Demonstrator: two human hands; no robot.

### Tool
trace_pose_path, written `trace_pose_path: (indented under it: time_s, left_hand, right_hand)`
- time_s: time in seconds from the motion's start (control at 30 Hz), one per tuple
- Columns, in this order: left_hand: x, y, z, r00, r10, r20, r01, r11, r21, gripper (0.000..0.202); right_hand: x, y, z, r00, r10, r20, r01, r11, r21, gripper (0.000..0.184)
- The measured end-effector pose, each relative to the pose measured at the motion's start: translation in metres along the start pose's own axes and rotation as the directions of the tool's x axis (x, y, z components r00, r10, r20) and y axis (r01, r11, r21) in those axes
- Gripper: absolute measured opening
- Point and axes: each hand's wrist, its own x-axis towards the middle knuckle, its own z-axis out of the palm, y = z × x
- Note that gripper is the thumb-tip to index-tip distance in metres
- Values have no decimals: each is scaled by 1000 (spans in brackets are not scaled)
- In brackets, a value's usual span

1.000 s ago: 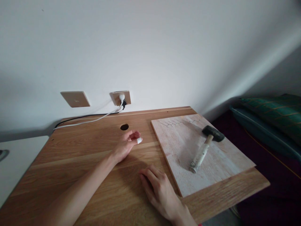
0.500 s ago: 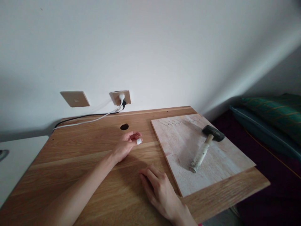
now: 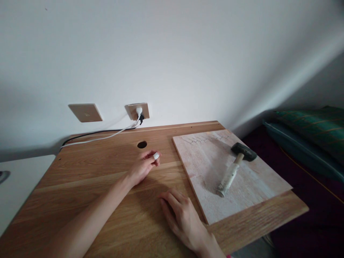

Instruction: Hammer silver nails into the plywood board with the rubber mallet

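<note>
My left hand (image 3: 143, 165) rests on the wooden desk (image 3: 107, 204), its fingers curled in and the thumb pressed against them. A white wrap (image 3: 156, 156), like a bandage, covers the thumb tip; whether something small sits in the pinch is hidden. Palm down, my right hand (image 3: 184, 218) lies on the desk with loosely bent fingers and nothing visible in them. Beside it is a pale, flat board (image 3: 199, 179). On the board lies a mallet (image 3: 229, 177) with a black head and a worn, whitish handle. Thin, nail-like pieces (image 3: 199, 140) form a zigzag along the board's far edge.
Behind the desk, white and black cables (image 3: 107, 137) run to a wall socket (image 3: 145, 108); a blank plate (image 3: 86, 113) is left of it. The desk has a round hole (image 3: 142, 144). A white surface (image 3: 21, 186) stands left, and cushions (image 3: 317, 125) lie right.
My left thumb has moved up and inward across the curled fingers, turning its white wrap upward. My right hand, the mallet and the board stay put.
</note>
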Motion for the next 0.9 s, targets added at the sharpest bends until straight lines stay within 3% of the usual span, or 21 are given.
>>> trace_pose_path:
  time_s: [0.33,0.9]
  left_hand:
    - [5,-4,-4,993,-69,-98,54,987,-150,47]
    - [2,-1,-1,996,-32,-86,28,998,-52,43]
  right_hand:
    - [-1,0,0,1000,-4,-4,4,1000,-10,21]
    - [0,-1,-1,1000,16,5,-15,1000,-5,22]
